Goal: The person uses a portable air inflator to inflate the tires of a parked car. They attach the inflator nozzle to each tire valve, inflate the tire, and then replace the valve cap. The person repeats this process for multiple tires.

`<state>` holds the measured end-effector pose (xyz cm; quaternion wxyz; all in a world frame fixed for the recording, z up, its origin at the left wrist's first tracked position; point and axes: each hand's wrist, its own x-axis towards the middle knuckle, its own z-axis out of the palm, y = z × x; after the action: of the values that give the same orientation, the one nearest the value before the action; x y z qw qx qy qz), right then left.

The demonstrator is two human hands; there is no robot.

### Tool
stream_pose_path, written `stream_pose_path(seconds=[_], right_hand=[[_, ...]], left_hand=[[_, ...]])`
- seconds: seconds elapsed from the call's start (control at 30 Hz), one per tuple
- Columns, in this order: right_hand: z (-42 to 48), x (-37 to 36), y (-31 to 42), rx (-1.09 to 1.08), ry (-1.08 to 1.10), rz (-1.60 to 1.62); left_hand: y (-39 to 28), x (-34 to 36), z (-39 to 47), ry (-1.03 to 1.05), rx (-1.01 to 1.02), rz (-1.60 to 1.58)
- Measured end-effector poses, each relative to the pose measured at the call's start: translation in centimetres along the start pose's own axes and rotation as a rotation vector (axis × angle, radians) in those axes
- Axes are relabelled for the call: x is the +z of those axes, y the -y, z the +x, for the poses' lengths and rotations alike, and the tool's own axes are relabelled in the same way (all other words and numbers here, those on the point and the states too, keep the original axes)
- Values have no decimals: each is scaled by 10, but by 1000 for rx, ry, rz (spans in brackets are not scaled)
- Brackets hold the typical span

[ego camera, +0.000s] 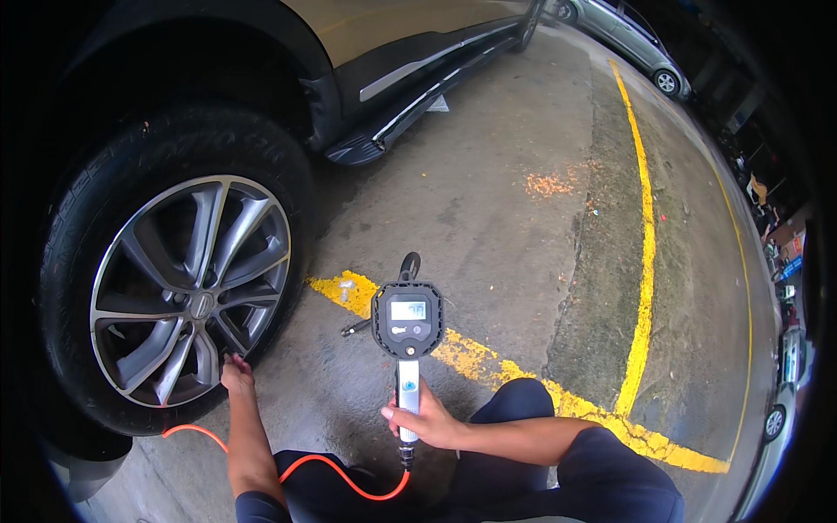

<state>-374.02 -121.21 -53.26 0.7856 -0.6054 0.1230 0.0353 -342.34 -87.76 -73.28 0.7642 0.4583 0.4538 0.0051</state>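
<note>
My right hand is wrapped around the silver handle of a digital tire inflator gauge, held upright with its lit screen facing me. An orange air hose joins the bottom of the handle. Behind the gauge head curves a short black hose, and a metal-tipped end shows at its left. On the left, my left hand reaches to the lower right edge of the alloy wheel, beside the black tire. Its fingertips are bunched; whether they hold anything is hidden.
The car's side step juts out above the wet concrete floor. Yellow painted lines cross the ground. My bent knee is just right of the gauge. A silver car stands at the far top, another vehicle at the right rim.
</note>
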Motion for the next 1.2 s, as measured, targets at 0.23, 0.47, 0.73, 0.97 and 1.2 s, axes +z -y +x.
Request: stream_pose_path(seconds=[0.23, 0.47, 0.73, 0.97, 1.2], right_hand=[[2, 4, 7, 31, 14, -52], [-1, -1, 6, 29, -9, -30], [6, 4, 8, 36, 22, 46], [1, -3, 5, 79, -19, 134], [0, 10, -1, 100, 2, 187]], left_hand=[[-5, -3, 1, 17, -41, -29], [5, 7, -14, -60, 39, 136], [1, -1, -11, -134, 146, -74], [16, 23, -40, -106, 234, -54], [-1, -1, -41, -220, 326, -78]])
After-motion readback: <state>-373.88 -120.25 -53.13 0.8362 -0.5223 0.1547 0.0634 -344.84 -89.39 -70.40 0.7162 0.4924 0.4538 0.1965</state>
